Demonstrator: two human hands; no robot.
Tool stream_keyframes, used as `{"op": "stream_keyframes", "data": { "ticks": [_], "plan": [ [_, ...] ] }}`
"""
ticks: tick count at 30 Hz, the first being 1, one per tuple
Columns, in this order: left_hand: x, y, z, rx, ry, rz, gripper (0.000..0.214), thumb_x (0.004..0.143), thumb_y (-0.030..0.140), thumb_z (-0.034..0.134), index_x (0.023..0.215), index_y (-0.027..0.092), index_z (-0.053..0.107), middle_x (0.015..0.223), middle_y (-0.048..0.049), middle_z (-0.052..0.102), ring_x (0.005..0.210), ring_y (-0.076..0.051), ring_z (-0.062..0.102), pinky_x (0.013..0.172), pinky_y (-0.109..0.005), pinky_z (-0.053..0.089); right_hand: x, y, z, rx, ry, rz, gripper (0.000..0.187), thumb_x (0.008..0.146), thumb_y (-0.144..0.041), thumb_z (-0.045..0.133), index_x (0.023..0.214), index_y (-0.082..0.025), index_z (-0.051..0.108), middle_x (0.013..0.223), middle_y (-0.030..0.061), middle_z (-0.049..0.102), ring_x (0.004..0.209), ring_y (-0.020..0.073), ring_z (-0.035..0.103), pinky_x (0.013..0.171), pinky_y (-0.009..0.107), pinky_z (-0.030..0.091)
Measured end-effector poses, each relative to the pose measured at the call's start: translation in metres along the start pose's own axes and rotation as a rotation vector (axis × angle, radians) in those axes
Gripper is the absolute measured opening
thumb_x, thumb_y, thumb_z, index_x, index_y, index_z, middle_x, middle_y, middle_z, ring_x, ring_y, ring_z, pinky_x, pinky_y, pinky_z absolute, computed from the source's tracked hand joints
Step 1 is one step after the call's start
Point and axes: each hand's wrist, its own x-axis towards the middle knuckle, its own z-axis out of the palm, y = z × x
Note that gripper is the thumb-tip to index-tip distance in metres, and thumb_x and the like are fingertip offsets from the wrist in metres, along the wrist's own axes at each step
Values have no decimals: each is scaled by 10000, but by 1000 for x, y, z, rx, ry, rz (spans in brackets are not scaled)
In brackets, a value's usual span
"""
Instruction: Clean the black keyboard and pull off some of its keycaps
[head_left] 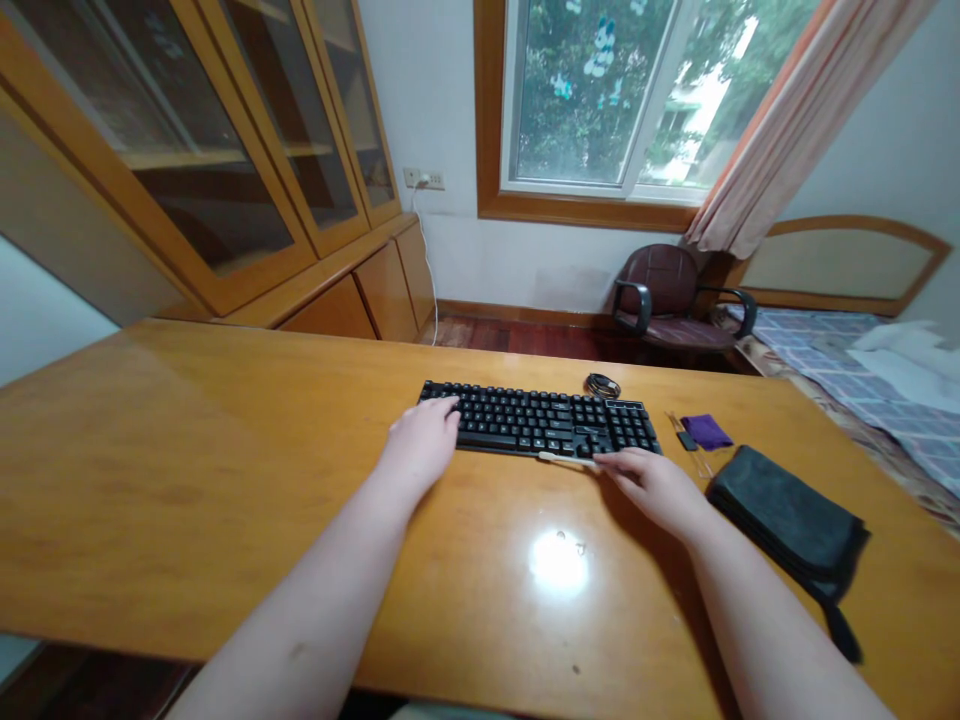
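A black keyboard [517,418] lies flat on the wooden desk in front of me. My left hand [424,438] is on its left end, with the fingers curled over the keys and edge there. Between the fingers of my right hand [645,478] is a thin white stick with a thicker tip, like a toothbrush [566,460]. It points left along the keyboard's near edge, below the right-hand keys. Part of its handle is hidden in my fingers. A coiled black cable [602,386] sits just behind the keyboard.
Right of the keyboard are a purple cloth [706,432], a small dark piece [686,441] with thin sticks, and a dark zipped pouch [787,515]. Beyond the desk [187,480] stand a glass-door cabinet [225,200], an armchair [664,295] and a bed [832,350].
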Motion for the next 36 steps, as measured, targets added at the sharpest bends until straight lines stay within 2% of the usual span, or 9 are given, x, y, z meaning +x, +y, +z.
{"op": "stream_keyframes", "data": {
  "ticks": [3,6,9,16,23,26,32,34,36],
  "plan": [
    [18,-43,-7,28,15,-116,417,828,370,439,1188,210,576,1202,-121,594,1098,-309,542,946,-446,398,0,2,4,-1,-21,-63,352,843,-215,417,1101,-273,650,889,46,672,804,155,617,735,264,466],
    [33,-79,11,-186,19,-129,479,840,314,419,1280,135,481,1268,-142,543,1158,-258,512,987,-373,378,2,-4,11,-39,-15,-81,372,851,-185,400,1105,-305,645,861,33,659,784,139,613,710,239,462],
    [41,-97,31,-390,-17,-179,448,844,320,419,1246,144,510,1224,-113,584,1133,-218,538,974,-319,394,4,-20,23,-86,11,-83,381,869,-187,392,1136,-333,621,851,28,644,756,125,607,672,213,453],
    [46,-106,42,-593,-23,-185,469,806,297,483,1239,117,500,1054,-103,672,1007,-191,612,913,-298,439,23,-87,46,-311,-72,-91,451,877,-170,373,1278,-341,488,826,40,602,694,128,577,622,210,425],
    [46,-105,40,-547,-8,-169,340,781,255,501,1071,150,643,1080,-85,668,1025,-202,604,929,-307,431,54,-151,67,-331,-135,-171,445,891,-173,354,1312,-290,438,907,76,594,783,178,583,655,258,440],
    [46,-104,38,-572,-21,-181,341,757,257,536,1060,155,654,1050,-78,681,1002,-205,617,914,-302,442,54,-153,64,-325,-150,-147,438,892,-178,356,1306,-287,445,926,87,598,799,180,590,663,262,444],
    [48,-106,38,-617,-18,-179,325,727,267,578,1022,168,672,1028,-77,689,976,-214,629,907,-316,446,44,-125,24,-304,-165,82,392,856,-176,380,1133,-321,615,922,75,636,817,200,607,709,302,435],
    [48,-106,38,-601,-12,-188,320,724,268,582,1014,170,675,1030,-78,688,981,-218,625,912,-323,442,44,-126,22,-304,-175,85,401,852,-173,372,1139,-314,613,939,82,635,839,213,606,724,316,432],
    [48,-106,39,-605,-9,-185,321,720,271,584,1010,169,675,1028,-79,689,977,-218,627,913,-327,442,48,-134,31,-294,-185,40,420,864,-171,349,1190,-310,574,942,85,625,829,208,606,717,310,437]
  ]
}}
